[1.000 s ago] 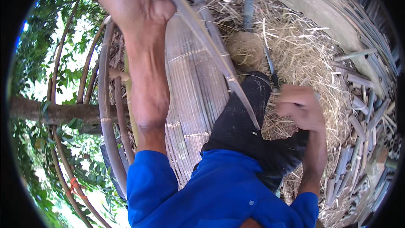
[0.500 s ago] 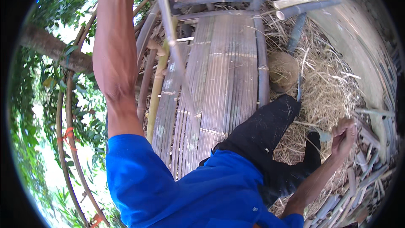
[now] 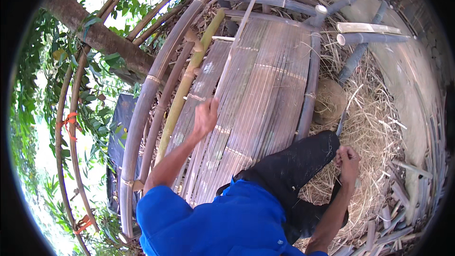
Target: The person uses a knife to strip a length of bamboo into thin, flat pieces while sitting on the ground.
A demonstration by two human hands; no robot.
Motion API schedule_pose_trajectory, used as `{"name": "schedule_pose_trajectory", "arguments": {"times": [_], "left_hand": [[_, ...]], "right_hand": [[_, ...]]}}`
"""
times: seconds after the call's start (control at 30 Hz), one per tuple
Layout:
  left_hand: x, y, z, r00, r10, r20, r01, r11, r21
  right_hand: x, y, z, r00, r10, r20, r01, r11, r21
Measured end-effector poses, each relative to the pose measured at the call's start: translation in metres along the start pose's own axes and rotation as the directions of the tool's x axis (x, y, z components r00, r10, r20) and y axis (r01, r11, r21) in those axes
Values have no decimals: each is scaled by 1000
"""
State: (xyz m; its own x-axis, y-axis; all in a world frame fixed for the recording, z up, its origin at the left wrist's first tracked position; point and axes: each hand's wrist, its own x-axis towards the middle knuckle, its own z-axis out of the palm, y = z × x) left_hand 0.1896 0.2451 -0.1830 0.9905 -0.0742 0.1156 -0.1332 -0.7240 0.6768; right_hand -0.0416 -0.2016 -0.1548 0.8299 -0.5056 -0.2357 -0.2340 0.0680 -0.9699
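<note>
The slatted bamboo tabletop (image 3: pixel 270 90) takes up the middle of the view, its long slats running away from the person and crossed by pale bindings. To its right, loose straw (image 3: pixel 367 123) covers the ground. The person's blue shirt (image 3: pixel 213 220) and black trousers (image 3: pixel 296 161) fill the lower middle, one knee beside the tabletop's right edge. A thick, bent bamboo rail (image 3: pixel 154 79) follows the left side, with a yellowish pole (image 3: pixel 189 73) inside it. The long, thin bamboo strip (image 3: pixel 241 32) runs from the left hand up across the slats and out at the top; whether it touches them cannot be told. A round block (image 3: pixel 330 102) sits in the straw just beyond the knee. The left hand (image 3: pixel 206 117) is closed around the strip, over the tabletop. The right hand (image 3: pixel 348 162) has its fingers curled, just beside the knee; whether it grips anything cannot be told. Orange ties (image 3: pixel 71 125) wrap thin stems at far left.
</note>
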Motion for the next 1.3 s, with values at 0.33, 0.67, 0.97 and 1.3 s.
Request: {"name": "schedule_pose_trajectory", "arguments": {"times": [0.33, 0.67, 0.97, 1.3], "left_hand": [[-36, -72, 39, 994, 51, -96, -39, 992, 118], [88, -64, 130, 982, -160, -104, 133, 965, -224], [34, -40, 71, 965, -261, -31, 244, 935, -257], [-72, -63, 28, 882, -445, -153, 402, 882, -247]], "right_hand": [[49, 29, 92, 969, 153, 192, -116, 975, -191], [66, 45, 114, 972, 173, 157, -128, 956, -264], [68, 43, 109, 979, 151, 135, -104, 947, -303], [70, 42, 113, 978, 113, 175, -63, 961, -270]]}}
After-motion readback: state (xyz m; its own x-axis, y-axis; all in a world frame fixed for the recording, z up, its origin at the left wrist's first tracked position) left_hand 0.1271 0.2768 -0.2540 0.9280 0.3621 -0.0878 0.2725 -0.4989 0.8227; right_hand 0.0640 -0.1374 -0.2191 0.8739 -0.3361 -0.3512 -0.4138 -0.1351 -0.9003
